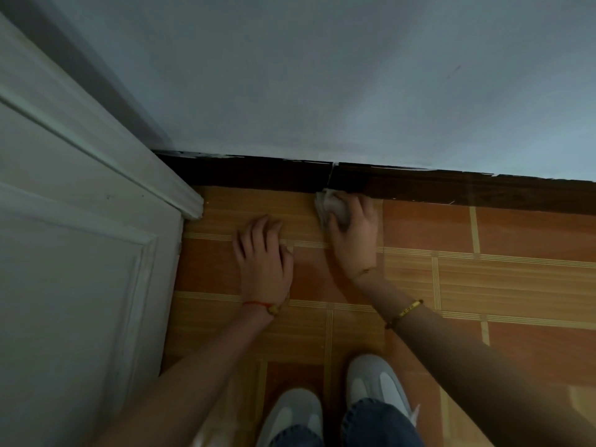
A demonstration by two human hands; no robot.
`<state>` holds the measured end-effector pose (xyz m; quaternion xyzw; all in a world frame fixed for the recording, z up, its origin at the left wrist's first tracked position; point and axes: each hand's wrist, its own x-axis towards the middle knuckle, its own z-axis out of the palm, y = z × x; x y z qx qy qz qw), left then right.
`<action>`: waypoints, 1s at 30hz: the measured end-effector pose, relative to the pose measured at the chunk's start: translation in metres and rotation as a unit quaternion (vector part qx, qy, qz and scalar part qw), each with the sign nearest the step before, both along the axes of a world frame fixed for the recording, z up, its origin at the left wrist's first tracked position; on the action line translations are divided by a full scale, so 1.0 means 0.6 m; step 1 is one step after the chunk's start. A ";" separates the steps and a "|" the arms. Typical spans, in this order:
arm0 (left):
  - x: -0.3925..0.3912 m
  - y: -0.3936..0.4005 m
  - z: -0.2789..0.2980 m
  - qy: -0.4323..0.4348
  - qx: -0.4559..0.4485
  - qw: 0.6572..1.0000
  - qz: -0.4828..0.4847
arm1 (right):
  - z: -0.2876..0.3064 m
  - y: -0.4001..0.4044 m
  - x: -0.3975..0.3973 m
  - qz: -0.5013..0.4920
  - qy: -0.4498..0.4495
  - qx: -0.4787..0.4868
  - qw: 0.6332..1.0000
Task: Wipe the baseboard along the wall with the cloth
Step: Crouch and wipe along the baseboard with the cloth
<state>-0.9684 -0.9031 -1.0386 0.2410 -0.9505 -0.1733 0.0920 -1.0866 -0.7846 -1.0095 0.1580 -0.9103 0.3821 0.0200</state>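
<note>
Person crouched facing the wall [322,75]. Right hand [353,233] has its fingers [364,204] curled tight around a crumpled white cloth [332,206], pressing it against the dark brown baseboard [451,188] right at the floor line. Cloth sits just below the vertical joint [331,175] between two baseboard sections, touching both baseboard and floor. Left hand [264,253] is flat, palm down on the tiled floor [516,285], fingers slightly spread, holding nothing, near the right hand but not touching it or the baseboard. White panelled door [80,253] with its frame on the left, meeting the baseboard at the corner. Red string bracelet [258,304] on the left wrist, gold bangle [409,309] on the right forearm. Two white sneakers [374,382] at bottom, jeans cuffs over them.
</note>
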 end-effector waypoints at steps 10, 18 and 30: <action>0.002 -0.003 -0.002 0.004 -0.001 1.000 -0.002 | -0.005 0.033 -0.027 0.019 0.040 0.093 0.995; 0.003 -0.002 -0.002 0.006 -0.002 1.000 -0.002 | -0.001 0.078 -0.026 -0.128 -0.006 0.097 0.987; 0.004 -0.002 -0.003 0.009 -0.003 1.000 -0.002 | -0.001 0.042 -0.021 0.062 0.061 0.149 0.985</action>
